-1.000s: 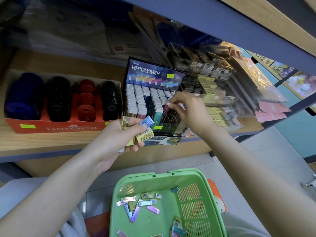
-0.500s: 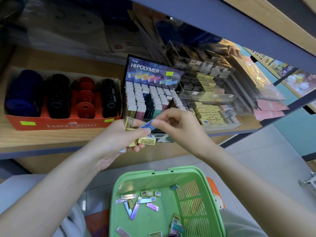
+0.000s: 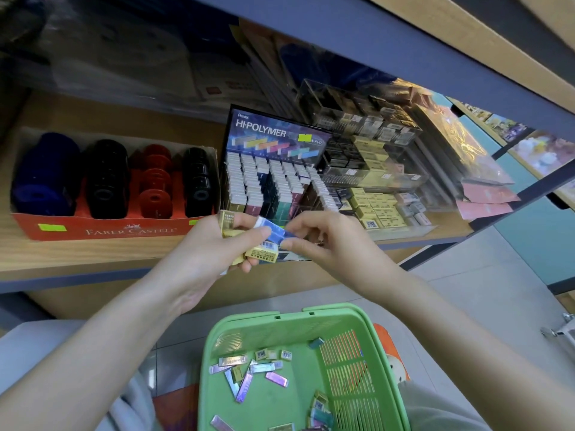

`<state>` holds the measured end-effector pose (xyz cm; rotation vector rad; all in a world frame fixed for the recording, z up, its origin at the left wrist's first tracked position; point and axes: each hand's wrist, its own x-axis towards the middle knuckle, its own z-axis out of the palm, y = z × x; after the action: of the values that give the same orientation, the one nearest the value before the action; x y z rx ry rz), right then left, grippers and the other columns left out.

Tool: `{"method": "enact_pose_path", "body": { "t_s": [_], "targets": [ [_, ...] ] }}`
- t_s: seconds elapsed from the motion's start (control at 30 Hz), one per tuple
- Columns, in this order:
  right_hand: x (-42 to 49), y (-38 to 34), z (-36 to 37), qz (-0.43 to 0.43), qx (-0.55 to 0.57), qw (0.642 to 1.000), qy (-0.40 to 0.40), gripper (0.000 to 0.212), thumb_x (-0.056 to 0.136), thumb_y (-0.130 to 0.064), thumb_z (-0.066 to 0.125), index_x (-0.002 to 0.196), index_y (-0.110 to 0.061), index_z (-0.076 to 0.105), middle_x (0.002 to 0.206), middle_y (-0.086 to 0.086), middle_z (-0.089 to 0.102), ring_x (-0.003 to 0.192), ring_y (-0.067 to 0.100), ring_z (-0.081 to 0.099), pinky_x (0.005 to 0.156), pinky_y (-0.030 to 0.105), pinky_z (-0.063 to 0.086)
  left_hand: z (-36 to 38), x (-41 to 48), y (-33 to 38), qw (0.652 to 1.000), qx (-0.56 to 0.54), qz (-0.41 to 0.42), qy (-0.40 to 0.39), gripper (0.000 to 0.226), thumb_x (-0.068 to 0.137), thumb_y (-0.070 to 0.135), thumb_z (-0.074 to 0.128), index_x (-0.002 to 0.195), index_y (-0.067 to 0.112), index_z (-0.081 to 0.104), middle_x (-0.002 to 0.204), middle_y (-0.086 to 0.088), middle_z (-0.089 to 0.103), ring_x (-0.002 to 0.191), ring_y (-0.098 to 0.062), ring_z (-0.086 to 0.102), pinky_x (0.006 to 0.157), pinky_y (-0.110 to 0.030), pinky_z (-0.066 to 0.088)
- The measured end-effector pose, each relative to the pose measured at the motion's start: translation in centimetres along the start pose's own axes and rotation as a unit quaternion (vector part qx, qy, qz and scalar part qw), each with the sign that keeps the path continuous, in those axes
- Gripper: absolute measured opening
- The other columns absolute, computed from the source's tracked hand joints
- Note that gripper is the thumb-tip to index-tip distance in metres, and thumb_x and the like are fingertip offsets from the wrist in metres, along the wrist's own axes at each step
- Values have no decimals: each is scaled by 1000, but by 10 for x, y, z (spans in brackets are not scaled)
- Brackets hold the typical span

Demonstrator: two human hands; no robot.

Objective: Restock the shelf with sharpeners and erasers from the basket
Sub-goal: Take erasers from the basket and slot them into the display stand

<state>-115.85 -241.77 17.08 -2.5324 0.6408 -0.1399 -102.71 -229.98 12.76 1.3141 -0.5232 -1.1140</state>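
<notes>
The left hand [image 3: 214,247] is curled around a small bunch of yellow erasers [image 3: 263,253] and also holds the left end of a blue eraser [image 3: 277,231]. The right hand [image 3: 329,244] pinches that eraser's right end between thumb and fingertip. Both hands hang just in front of the shelf's front edge [image 3: 77,259], in the open gap between that edge and the near green basket [image 3: 280,318], where more loose erasers [image 3: 249,371] lie scattered on the floor of it. Just beyond the hands stands the HI-POLYMER display box [image 3: 273,141], its rows packed close. The red Faber-Castell box [image 3: 124,233] of sharpeners [image 3: 105,178] stands beside it to the left, and clear trays [image 3: 373,206] of erasers crowd its right. The upper shelf beam [image 3: 404,42] slants low overhead.
</notes>
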Motion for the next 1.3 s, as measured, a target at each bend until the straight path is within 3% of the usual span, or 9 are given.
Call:
{"method": "enact_pose_path", "body": {
  "t_s": [0.2, 0.4, 0.6, 0.77, 0.87, 0.97, 1.07, 1.17, 1.3],
  "targets": [
    [17, -9, -14, -1, 55, 998, 32, 12, 87, -18, 66, 81, -17, 56, 69, -6, 57, 57, 1, 51, 57, 12, 43, -7, -3, 3, 999, -10, 3, -35, 34, 71, 21, 69, 102, 7, 69, 80, -8, 72, 67, -12, 64, 69, -23, 54],
    [55, -5, -13, 55, 217, 960, 167, 19, 94, -11, 55, 87, -23, 41, 84, 6, 65, 75, 16, 70, 77, 40, 58, -18, -1, 9, 997, -74, 0, 6, 36, 69, 21, 67, 101, 6, 70, 88, -8, 73, 71, -11, 68, 68, -16, 55],
    [89, -3, 0, -1, 38, 977, 210, 11, 94, -15, 56, 84, -12, 55, 70, -3, 60, 70, 23, 63, 63, 24, 46, -26, 2, 10, 997, -39, -7, 59, 26, 85, 23, 64, 109, 13, 67, 59, 0, 65, 52, -8, 58, 50, -16, 49],
    [107, 6, -6, -8, -51, 976, 212, 9, 94, -10, 53, 97, -5, 60, 77, 4, 61, 64, 11, 57, 60, 19, 42, -30, 4, 11, 996, -56, -4, 74, 21, 86, 21, 64, 105, 14, 69, 53, 3, 55, 47, -5, 49, 46, -14, 44],
    [109, 8, -8, -11, -52, 981, 187, 7, 93, -9, 55, 98, -6, 60, 68, -7, 56, 63, 12, 59, 57, 19, 43, -32, 6, 10, 993, -76, -8, 87, 17, 87, 20, 64, 101, 11, 69, 53, 4, 55, 47, -5, 48, 46, -14, 44],
    [111, 10, -4, -26, -65, 987, 148, 6, 91, -5, 59, 97, -7, 59, 70, -26, 46, 57, -8, 53, 55, 8, 38, -32, 10, 10, 990, -84, -15, 109, 12, 89, 20, 64, 95, 10, 67, 54, 4, 55, 50, -7, 48, 49, -15, 44],
    [118, 10, -2, -42, -90, 985, 141, 11, 88, -5, 62, 100, -4, 64, 82, -17, 52, 62, -9, 46, 64, 10, 33, -31, 13, 11, 989, -89, -13, 117, 10, 91, 17, 61, 95, 9, 65, 56, 3, 54, 54, -9, 47, 56, -20, 42],
    [124, 8, -4, -59, -109, 981, 152, 13, 85, -7, 68, 97, -4, 69, 97, 0, 64, 75, 10, 58, 73, 22, 45, -30, 14, 10, 991, -75, -9, 109, 11, 93, 17, 60, 97, 9, 65, 58, 2, 52, 53, -8, 46, 58, -22, 41],
    [126, 6, -11, -40, -119, 984, 123, 20, 82, -14, 73, 101, -7, 72, 100, 6, 69, 81, 11, 60, 82, 31, 52, -31, 16, 9, 992, -69, -10, 104, 12, 92, 17, 60, 100, 8, 64, 58, 3, 52, 51, -7, 46, 53, -18, 42]
  ]
}}
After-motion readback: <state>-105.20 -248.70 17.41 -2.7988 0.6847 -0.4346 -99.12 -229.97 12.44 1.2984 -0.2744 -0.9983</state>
